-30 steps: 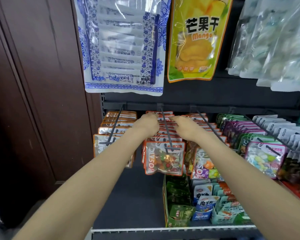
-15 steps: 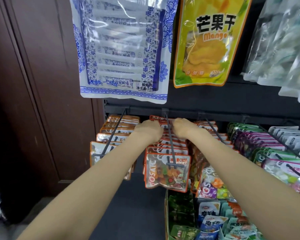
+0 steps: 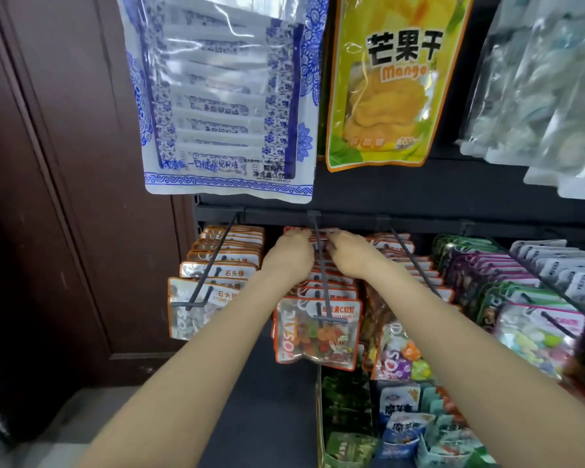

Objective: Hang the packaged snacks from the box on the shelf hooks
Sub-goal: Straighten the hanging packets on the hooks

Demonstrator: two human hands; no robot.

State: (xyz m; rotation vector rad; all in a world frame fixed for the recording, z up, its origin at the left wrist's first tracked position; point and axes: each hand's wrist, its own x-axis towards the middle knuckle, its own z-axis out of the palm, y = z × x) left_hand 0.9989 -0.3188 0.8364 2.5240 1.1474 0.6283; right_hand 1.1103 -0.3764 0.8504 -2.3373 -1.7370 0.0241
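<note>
A row of orange-edged gummy packets (image 3: pixel 316 331) hangs on the middle shelf hook (image 3: pixel 322 271). My left hand (image 3: pixel 289 255) and my right hand (image 3: pixel 350 253) reach to the back of that hook, one on each side of it. Their fingers curl onto the tops of the rearmost packets near the rail; the fingertips are hidden among the packets. A green display box (image 3: pixel 321 417) of small snack packets stands on the shelf below, at lower right.
More packets hang on the left hook (image 3: pixel 213 275) and the hooks to the right (image 3: pixel 416 261). A blue-and-white bag (image 3: pixel 223 96) and a yellow mango bag (image 3: pixel 389 82) hang above. A brown wooden wall (image 3: pixel 65 180) bounds the left side.
Both hands have slid farther back along the middle hook toward the rail, pushing packets back. The view has moved closer and tilted up slightly.
</note>
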